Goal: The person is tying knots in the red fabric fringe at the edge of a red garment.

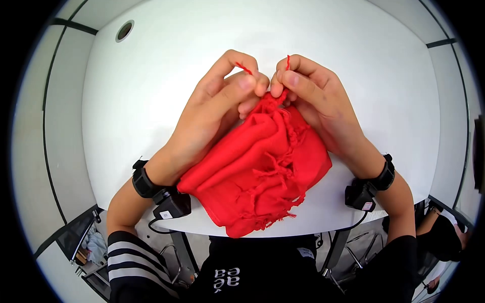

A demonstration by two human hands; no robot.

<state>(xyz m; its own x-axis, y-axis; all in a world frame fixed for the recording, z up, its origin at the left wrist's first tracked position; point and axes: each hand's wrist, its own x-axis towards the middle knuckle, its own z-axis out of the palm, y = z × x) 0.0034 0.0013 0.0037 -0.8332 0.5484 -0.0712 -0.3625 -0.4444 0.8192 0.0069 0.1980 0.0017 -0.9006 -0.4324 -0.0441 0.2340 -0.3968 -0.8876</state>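
a white table [151, 101] fills most of the frame. at its near edge, centre of the frame, lies a red fringed scarf [242, 177], bunched in soft folds, its knotted tassels [277, 169] trailing down the right half and over the table edge. above it, the left hand [222, 96] and right hand [316, 96] meet, fingers closed, pinching thin red fringe strands at the scarf's top. a round cable hole [124, 31] sits upper left.

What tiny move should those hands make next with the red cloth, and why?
Probably ease the pinched fringe strands apart gently: left hand and right hand each pinch a thread end atop the bunched red cloth, where they look tangled.
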